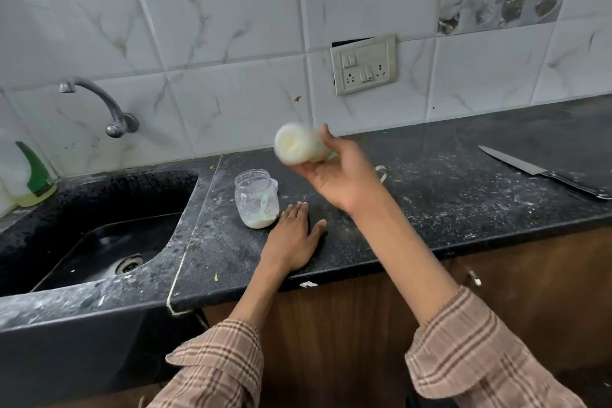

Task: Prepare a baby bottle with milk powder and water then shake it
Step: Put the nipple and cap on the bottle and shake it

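Resting flat on the black counter near its front edge is the left hand, fingers straight and loosely spread, fingertips just beside the clear powder jar (white powder at the bottom, something pale green stuck in it). Above the counter the right hand has its fingers wrapped round the baby bottle, blurry and milky, tipped sideways in the air. Further right lies a knife, sink off left
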